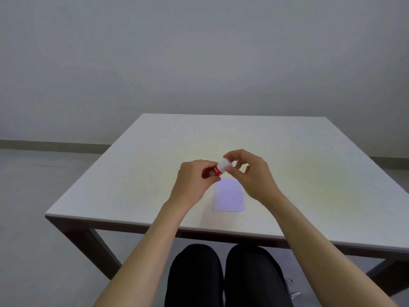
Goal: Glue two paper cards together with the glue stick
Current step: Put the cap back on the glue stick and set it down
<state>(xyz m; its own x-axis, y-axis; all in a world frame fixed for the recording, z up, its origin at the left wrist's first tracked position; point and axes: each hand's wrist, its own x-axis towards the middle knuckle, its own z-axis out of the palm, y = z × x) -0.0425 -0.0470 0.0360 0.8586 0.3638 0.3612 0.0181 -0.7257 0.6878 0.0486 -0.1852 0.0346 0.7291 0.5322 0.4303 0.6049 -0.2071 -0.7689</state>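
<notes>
Knees under the table (132,173), left hand (190,180) gripping the glue stick (215,171), right hand (247,171) fingertips pinching its white cap (225,164), card (229,197) just below the fingers.

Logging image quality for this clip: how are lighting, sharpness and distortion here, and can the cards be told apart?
Head view: soft, even light with faint shadows; a yellowish tint on the table; the whole frame slightly soft; wide-angle stretch at the forearms; glue stick label partly hidden by the left hand; right hand on its cap; paper washed out, so separate cards cannot be told.
</notes>
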